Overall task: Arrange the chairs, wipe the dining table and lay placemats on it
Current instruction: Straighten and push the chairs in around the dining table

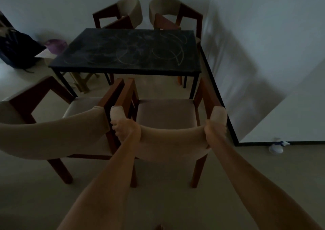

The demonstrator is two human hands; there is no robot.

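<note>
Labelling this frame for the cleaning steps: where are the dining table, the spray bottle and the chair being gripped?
dining table (123, 54): head view, smeared dark top.
spray bottle (276, 148): head view, body, on floor.
gripped chair (167, 113): head view, seat cushion.

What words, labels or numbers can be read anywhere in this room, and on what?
None can be read.
The table bears only pale curved smears, no letters.
The spray bottle on the floor is too small and blurred to show any label.

No readable text anywhere; dining table (126, 52) top shows only pale scrawled loops (no letters).
</note>
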